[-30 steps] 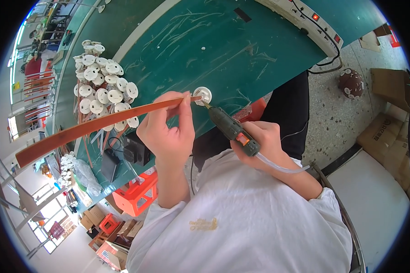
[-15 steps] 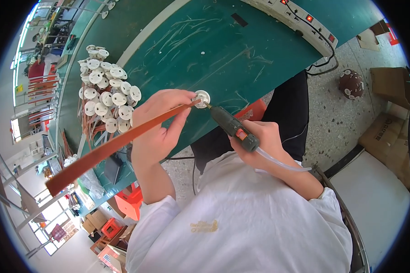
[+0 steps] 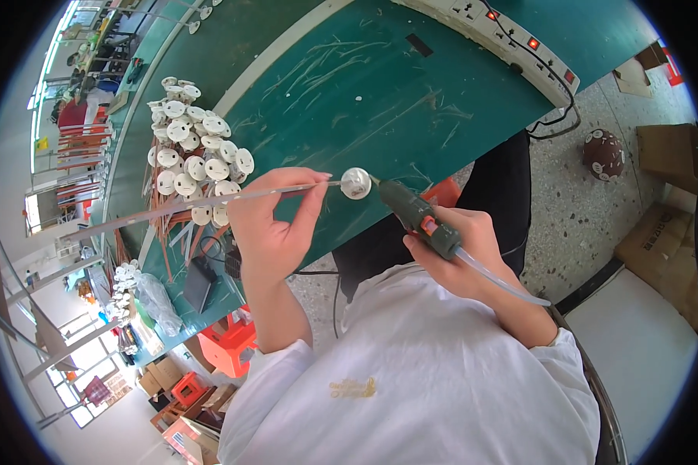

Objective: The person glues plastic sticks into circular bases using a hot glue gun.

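Observation:
Pinched between the thumb and fingers of my left hand (image 3: 275, 225) is a long thin strip (image 3: 163, 208), its narrow side toward me, reaching far out to the left. At its right end sits a round white disc (image 3: 356, 184) with a shiny centre. My right hand (image 3: 469, 244) wraps round a dark green glue gun (image 3: 419, 217) with an orange part. A clear glue stick (image 3: 498, 277) sticks out of its rear. The gun's nozzle points at the disc's right edge; whether they touch I cannot tell.
Left of my left hand, a pile of similar strips with white discs (image 3: 196, 147) lies on the green table (image 3: 341, 93). A white power strip (image 3: 512, 46) with lit red switches runs along the far right edge. A dark box (image 3: 199, 283) and clear plastic bag (image 3: 159, 302) rest nearby.
My left hand has turned the strip from its broad brown face to its edge, and the disc now faces differently. Both hands have shifted slightly right and down in view.

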The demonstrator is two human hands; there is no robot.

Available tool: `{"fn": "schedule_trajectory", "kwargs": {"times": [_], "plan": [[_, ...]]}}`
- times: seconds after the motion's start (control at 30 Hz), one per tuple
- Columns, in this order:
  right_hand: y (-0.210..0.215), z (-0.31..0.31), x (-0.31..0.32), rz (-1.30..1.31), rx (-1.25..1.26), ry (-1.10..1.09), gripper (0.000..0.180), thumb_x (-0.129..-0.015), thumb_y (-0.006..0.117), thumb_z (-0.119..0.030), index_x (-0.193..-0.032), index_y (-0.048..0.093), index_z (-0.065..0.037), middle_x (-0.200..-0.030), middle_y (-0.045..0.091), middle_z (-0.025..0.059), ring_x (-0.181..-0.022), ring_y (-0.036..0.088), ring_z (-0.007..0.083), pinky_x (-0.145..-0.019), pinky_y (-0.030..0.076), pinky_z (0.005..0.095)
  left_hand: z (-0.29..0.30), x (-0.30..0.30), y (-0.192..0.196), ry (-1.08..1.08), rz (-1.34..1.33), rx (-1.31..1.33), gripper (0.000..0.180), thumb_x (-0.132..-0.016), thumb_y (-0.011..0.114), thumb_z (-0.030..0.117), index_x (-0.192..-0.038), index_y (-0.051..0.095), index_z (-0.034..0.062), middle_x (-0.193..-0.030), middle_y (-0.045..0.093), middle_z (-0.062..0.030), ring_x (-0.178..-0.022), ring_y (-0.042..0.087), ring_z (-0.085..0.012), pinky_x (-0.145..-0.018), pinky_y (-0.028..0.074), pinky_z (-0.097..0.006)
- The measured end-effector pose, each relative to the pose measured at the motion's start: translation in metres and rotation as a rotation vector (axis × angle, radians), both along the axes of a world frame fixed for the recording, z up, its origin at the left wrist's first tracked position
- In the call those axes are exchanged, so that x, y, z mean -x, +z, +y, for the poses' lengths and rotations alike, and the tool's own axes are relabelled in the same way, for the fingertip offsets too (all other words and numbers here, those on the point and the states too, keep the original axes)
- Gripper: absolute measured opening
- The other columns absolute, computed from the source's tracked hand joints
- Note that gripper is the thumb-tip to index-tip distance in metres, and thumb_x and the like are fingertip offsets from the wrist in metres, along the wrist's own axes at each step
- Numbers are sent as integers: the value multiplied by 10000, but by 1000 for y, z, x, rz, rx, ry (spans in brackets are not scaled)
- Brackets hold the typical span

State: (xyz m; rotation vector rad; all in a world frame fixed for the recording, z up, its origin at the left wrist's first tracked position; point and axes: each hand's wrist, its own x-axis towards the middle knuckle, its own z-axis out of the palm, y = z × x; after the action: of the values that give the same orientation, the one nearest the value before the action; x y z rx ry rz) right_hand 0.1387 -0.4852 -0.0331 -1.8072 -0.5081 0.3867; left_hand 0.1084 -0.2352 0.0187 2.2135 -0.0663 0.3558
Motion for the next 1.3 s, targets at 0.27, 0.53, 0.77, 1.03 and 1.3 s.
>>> {"fn": "schedule_trajectory", "kwargs": {"times": [0.27, 0.53, 0.77, 1.03, 1.3], "plan": [[-4, 9, 6, -109, -56, 13, 147, -769, 767, -28, -892, 688, -9, -677, 625, 113, -550, 609, 269, -522, 470, 334, -25, 0, -7, 260, -69, -33, 115, -870, 722, -25, -982, 713, 0, -876, 761, -88, -675, 746, -176, -639, 578, -251], [-12, 14, 11, -224, -53, 6, 133, -742, 774, -17, -838, 683, -9, -634, 627, 95, -502, 610, 270, -477, 468, 323, -28, 1, -8, 279, -106, -199, 161, -849, 741, -15, -1007, 711, 2, -869, 766, -84, -652, 746, -179, -601, 565, -258], [-18, 16, 12, -237, -38, 19, 127, -727, 774, -26, -792, 665, -20, -620, 618, 90, -500, 611, 272, -467, 469, 335, -29, 3, -8, 282, -107, -178, 95, -845, 749, -6, -924, 700, 15, -837, 756, -56, -646, 743, -179, -595, 551, -252], [-22, 22, 11, -235, -51, -1, 140, -722, 777, -33, -762, 643, -34, -604, 598, 89, -492, 600, 274, -460, 462, 340, -27, 4, -8, 285, -82, -138, 75, -845, 744, -11, -896, 696, 15, -836, 753, -52, -643, 742, -181, -596, 548, -254], [-24, 22, 10, -255, -28, 2, 149, -709, 780, -38, -764, 642, -40, -593, 587, 88, -476, 587, 276, -453, 459, 341, -26, 4, -7, 283, -69, -132, 69, -843, 741, -13, -891, 697, 10, -841, 754, -58, -640, 742, -180, -599, 548, -251]]}}
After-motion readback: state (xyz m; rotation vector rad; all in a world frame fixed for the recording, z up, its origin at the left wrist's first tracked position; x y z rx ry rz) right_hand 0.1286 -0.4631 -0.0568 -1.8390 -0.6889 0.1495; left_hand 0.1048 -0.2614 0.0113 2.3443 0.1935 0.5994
